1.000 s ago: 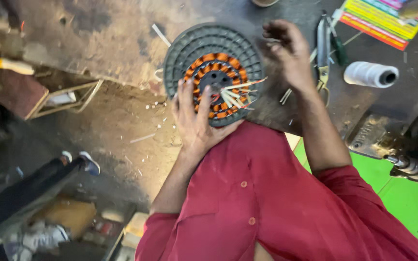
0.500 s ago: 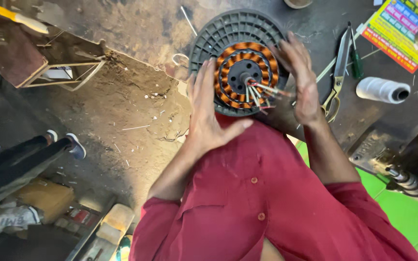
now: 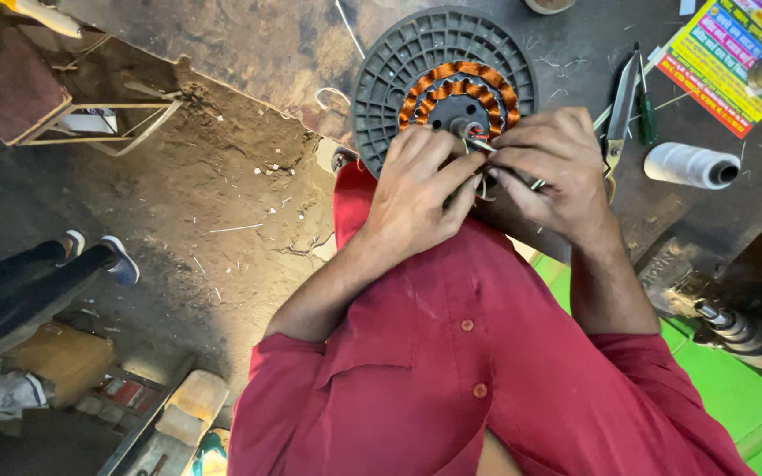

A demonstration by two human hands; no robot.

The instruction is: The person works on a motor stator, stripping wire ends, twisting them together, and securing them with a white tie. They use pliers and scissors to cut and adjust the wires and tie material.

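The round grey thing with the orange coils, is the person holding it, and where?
Both hands, left hand and right hand, meet at the near middle of the motor disc, pinching the thin wires sticking out by its hub.

Materials, bench view
Matt grey ribbed plastic disc [image 3: 399,79], glossy copper windings [image 3: 460,75]; rough worn workbench [image 3: 249,44]; red cloth shirt [image 3: 487,370].

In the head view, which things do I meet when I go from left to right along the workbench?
Grey motor disc with copper coils → left hand → right hand → scissors → white thread spool.
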